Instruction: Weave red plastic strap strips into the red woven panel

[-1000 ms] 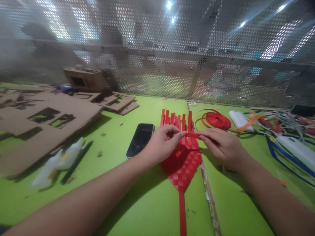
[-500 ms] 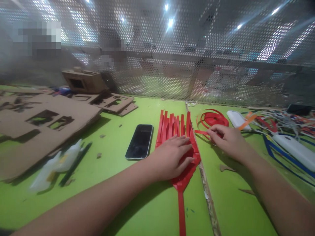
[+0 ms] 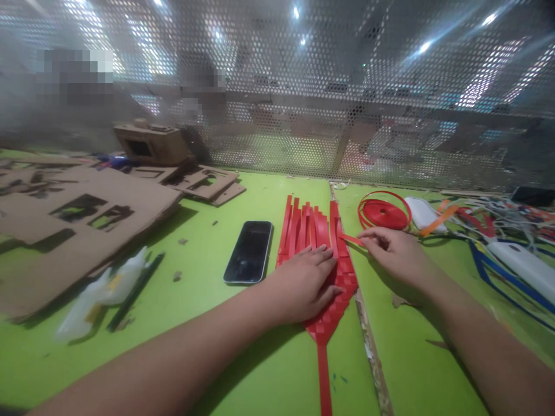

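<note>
A red woven piece of flat ribbon strips (image 3: 329,315) lies on the green table, its loose strip ends pointing away from me and one long strip running towards me. My left hand (image 3: 303,283) rests flat on the weave with its fingers spread, covering its left middle part. My right hand (image 3: 388,251) pinches a red strip (image 3: 350,238) between thumb and fingers. That strip's tip reaches the right edge of the woven piece. Behind my right hand lies a coil of red ribbon (image 3: 384,214).
A phone (image 3: 249,252) lies left of the weave. Farther left are glue bottles (image 3: 104,294), a dark pen (image 3: 135,292) and cut cardboard sheets (image 3: 99,231). White devices (image 3: 524,266) and tangled cables crowd the right. A perforated screen (image 3: 277,104) stands behind.
My right hand has moved slightly towards me and left, relative to the weave, bringing the red strip's tip against its edge. The loose strips have shifted a little. My left hand stays on the weave.
</note>
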A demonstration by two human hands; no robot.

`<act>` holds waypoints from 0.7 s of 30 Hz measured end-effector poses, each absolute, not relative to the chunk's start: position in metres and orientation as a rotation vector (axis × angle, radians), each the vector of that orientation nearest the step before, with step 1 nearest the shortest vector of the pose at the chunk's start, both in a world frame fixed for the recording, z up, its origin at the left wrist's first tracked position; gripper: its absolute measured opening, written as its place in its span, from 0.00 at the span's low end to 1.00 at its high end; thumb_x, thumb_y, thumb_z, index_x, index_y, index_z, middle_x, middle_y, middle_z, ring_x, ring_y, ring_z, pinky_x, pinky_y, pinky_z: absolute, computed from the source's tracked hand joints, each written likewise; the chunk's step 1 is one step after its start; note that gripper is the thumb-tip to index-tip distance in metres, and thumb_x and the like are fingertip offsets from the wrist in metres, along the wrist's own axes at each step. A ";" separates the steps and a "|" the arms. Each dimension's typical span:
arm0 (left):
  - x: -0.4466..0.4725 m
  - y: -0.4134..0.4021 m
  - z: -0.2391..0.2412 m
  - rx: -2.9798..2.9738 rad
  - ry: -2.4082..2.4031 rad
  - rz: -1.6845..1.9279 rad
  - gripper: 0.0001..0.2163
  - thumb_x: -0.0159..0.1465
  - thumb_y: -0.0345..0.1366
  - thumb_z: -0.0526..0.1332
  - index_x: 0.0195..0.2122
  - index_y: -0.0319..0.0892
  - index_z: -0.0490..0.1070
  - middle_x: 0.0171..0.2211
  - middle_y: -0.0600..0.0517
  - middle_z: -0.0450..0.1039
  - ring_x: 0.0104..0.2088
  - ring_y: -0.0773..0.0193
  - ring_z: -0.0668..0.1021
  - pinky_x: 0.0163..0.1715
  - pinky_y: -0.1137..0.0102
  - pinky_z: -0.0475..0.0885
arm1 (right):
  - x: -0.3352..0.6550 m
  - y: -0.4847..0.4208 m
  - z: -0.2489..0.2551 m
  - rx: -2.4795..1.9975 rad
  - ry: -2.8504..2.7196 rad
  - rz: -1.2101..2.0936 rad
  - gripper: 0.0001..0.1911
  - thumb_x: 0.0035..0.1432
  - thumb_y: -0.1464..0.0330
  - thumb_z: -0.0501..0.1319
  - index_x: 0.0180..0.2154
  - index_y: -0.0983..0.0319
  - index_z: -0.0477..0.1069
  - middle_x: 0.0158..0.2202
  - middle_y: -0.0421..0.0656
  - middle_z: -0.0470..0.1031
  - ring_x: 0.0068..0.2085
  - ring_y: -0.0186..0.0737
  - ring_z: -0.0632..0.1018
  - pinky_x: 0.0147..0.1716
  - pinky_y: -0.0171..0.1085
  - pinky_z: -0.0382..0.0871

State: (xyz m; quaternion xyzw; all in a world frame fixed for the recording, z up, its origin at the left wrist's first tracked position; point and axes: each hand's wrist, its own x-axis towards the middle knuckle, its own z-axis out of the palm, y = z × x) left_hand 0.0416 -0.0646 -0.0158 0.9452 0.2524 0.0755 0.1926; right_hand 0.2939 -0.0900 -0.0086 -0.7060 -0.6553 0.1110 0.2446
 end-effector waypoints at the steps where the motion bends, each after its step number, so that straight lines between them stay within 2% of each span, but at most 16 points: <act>1: 0.042 -0.065 -0.016 2.657 0.707 0.214 0.32 0.74 0.53 0.49 0.71 0.34 0.58 0.71 0.38 0.57 0.71 0.45 0.60 0.69 0.52 0.57 | 0.295 -0.089 -0.009 -1.929 -1.797 0.292 0.15 0.64 0.58 0.59 0.42 0.58 0.80 0.33 0.43 0.83 0.30 0.44 0.78 0.31 0.40 0.67; 7: 0.042 -0.064 -0.017 2.679 0.703 0.226 0.31 0.74 0.51 0.49 0.70 0.34 0.58 0.70 0.38 0.59 0.70 0.44 0.62 0.68 0.52 0.59 | 0.297 -0.088 -0.009 -1.937 -1.804 0.288 0.17 0.64 0.56 0.60 0.39 0.59 0.82 0.30 0.43 0.82 0.28 0.44 0.78 0.28 0.40 0.66; 12: 0.042 -0.064 -0.020 2.695 0.698 0.244 0.30 0.74 0.51 0.49 0.70 0.35 0.59 0.70 0.38 0.60 0.70 0.46 0.63 0.68 0.53 0.59 | 0.294 -0.090 -0.015 -1.860 -1.756 0.495 0.16 0.65 0.56 0.59 0.40 0.59 0.79 0.30 0.43 0.82 0.27 0.43 0.78 0.25 0.38 0.67; 16: 0.042 -0.064 -0.021 2.700 0.706 0.262 0.31 0.74 0.52 0.49 0.70 0.36 0.58 0.70 0.39 0.59 0.70 0.46 0.62 0.68 0.53 0.58 | 0.292 -0.090 -0.024 -1.777 -1.678 0.646 0.17 0.65 0.56 0.59 0.44 0.60 0.78 0.29 0.43 0.81 0.23 0.39 0.75 0.20 0.36 0.64; 21: 0.043 -0.064 -0.019 2.685 0.709 0.223 0.32 0.74 0.53 0.48 0.71 0.34 0.57 0.71 0.38 0.57 0.70 0.44 0.61 0.68 0.52 0.57 | 0.292 -0.090 -0.027 -1.742 -1.647 0.645 0.17 0.65 0.56 0.59 0.46 0.60 0.78 0.31 0.44 0.81 0.24 0.39 0.75 0.21 0.36 0.66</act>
